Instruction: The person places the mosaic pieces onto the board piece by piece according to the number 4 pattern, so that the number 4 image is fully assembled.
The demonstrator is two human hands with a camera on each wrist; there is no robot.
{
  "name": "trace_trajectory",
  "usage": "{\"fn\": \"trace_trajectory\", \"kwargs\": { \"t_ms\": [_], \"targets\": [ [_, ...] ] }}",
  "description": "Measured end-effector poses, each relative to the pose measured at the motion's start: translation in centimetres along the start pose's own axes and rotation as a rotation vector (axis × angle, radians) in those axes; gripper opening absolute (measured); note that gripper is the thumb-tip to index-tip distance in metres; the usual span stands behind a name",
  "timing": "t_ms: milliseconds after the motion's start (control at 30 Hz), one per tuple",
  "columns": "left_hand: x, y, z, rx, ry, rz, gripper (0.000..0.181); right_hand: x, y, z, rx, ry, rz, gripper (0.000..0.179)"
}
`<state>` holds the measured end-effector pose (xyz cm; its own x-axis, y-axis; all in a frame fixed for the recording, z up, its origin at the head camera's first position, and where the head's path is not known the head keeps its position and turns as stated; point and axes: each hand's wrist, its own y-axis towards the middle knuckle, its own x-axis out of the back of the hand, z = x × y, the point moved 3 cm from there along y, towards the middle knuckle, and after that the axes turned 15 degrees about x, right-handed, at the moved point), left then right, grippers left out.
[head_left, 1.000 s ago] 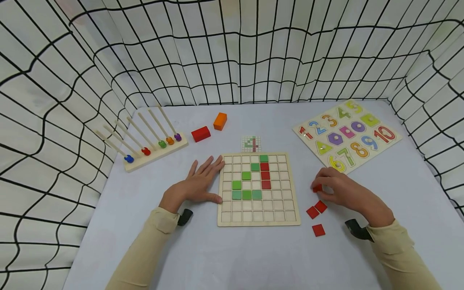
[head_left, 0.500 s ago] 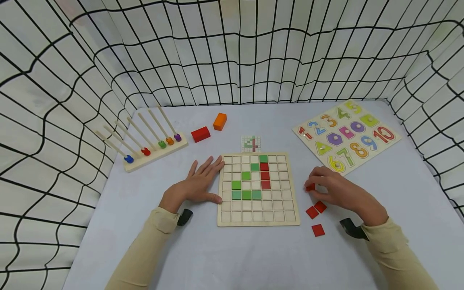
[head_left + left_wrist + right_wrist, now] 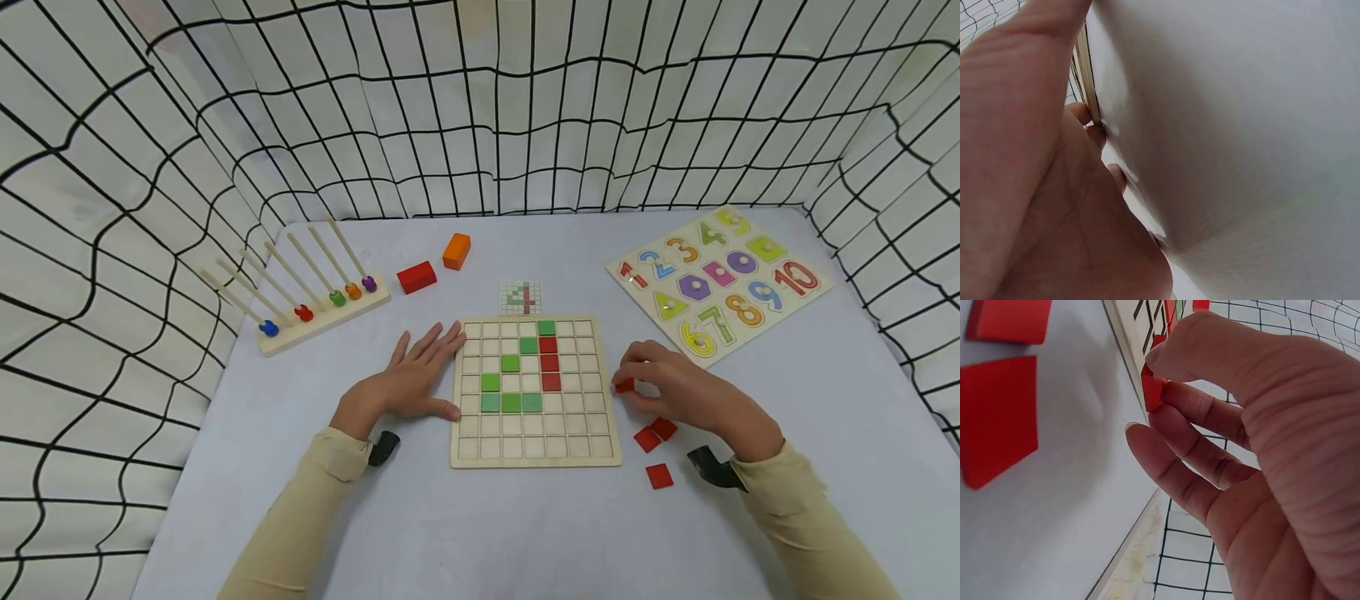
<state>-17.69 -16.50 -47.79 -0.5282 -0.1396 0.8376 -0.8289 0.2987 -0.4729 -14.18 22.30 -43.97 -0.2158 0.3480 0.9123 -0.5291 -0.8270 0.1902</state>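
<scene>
A square wooden grid board (image 3: 577, 446) lies mid-table, with several green tiles (image 3: 511, 402) and a column of 3 red tiles (image 3: 549, 363) set in its cells. My left hand (image 3: 411, 379) lies flat at the board's left edge, its fingers straight and its fingertips and thumb right at the rim. Just off the board's right edge, my right hand (image 3: 667, 383) pinches a red square tile (image 3: 1152, 387) between thumb and fingers. Below that hand, 3 loose red tiles (image 3: 659, 476) lie on the table.
Behind the board is a small pattern card (image 3: 520, 297). A peg abacus (image 3: 326, 317) stands at back left, near a red block (image 3: 417, 277) and an orange block (image 3: 456, 251). A number puzzle board (image 3: 716, 283) lies at back right. Black netting (image 3: 495, 133) surrounds the table.
My right hand has moved left with the red tile, from beside the number puzzle to the grid board's right edge. My left hand has stayed put.
</scene>
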Motion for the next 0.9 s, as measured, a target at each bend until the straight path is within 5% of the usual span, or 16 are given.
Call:
{"fn": "trace_trajectory", "kwargs": {
  "t_ms": [567,900],
  "targets": [
    [0.1,0.0,-0.1,-0.001,-0.006,0.004,0.124,-1.2,2.5,1.2,0.067,0.031,-0.022,0.021],
    [0.1,0.0,0.0,0.008,0.001,0.008,0.124,-3.1,4.7,2.4,0.248,0.005,-0.102,0.02]
  ]
}}
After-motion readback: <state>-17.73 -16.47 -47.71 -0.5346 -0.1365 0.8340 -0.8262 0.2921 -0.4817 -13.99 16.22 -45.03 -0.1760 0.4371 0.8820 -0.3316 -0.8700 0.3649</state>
